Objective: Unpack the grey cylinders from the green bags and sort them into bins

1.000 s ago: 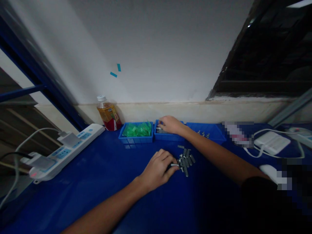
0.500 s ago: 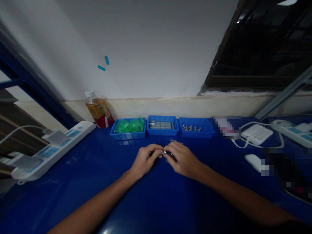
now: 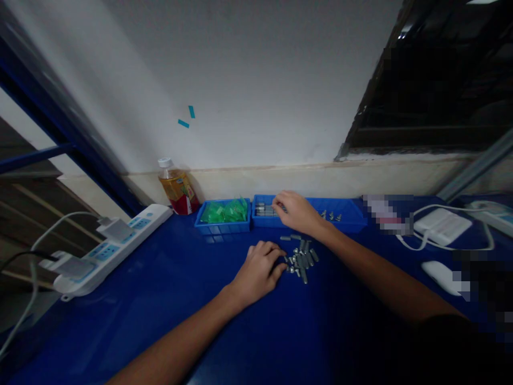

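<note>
On the blue tabletop lies a loose pile of small metal parts (image 3: 303,260): grey cylinders and shiny screw-like pieces. At the pile's left edge rests my left hand (image 3: 260,270), its thumb and fingers curved and apart, the fingertips beside the small pieces. My right hand (image 3: 294,211) is over the middle blue bin (image 3: 264,222), which holds rows of metal cylinders (image 3: 262,209). Its fingers are curled together, and anything between them is hidden. The right hand and forearm cover part of that bin and of the right blue bin (image 3: 352,216), where several small screws (image 3: 332,216) show.
A left blue bin (image 3: 222,229) holds green plastic bags (image 3: 225,211). Behind it stands a drink bottle (image 3: 178,190). A power strip (image 3: 116,251) with plugs lies at left. A white charger (image 3: 443,225), cables and a white mouse (image 3: 441,277) are at right.
My hands have parted. The right has moved forward to the middle bin; the left stays low by the pile, which is now uncovered. The view has shifted slightly.
</note>
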`<state>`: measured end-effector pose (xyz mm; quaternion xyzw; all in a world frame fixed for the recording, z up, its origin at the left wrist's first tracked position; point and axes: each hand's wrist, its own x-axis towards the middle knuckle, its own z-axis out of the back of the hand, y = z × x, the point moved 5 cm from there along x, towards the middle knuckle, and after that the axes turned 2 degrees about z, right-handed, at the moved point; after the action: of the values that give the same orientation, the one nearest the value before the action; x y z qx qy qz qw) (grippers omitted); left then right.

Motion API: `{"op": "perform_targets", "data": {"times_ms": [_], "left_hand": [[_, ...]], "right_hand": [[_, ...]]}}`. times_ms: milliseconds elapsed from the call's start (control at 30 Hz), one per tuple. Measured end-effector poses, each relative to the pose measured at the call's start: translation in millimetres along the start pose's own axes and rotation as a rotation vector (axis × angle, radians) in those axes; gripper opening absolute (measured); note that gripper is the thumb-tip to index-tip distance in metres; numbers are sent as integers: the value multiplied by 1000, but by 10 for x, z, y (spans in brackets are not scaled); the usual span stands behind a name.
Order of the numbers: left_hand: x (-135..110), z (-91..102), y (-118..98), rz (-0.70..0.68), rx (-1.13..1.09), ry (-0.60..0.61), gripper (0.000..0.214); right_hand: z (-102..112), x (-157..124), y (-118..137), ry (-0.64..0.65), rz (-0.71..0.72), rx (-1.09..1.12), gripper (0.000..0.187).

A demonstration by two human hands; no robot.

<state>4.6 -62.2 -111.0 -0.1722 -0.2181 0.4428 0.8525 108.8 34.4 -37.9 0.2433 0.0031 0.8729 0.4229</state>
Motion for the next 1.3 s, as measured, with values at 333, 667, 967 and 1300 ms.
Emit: {"op": "perform_targets", "data": {"times_ms": [333,667,967,1300], "left_hand": [[9,-10,65,85,49,-31,15],[-9,120,67,35,-131,-210,18],[-11,221,28,44,-173,-277,15],[42,118,45,116,-90,-146,36]], "right_hand": [[-259,-731,42,312,77,20,9],[-276,-871,180,157,-120,599,6],[-92,-874,261,79,-9,474,11],[18,-230,-22,82,-19,-40,21]]}}
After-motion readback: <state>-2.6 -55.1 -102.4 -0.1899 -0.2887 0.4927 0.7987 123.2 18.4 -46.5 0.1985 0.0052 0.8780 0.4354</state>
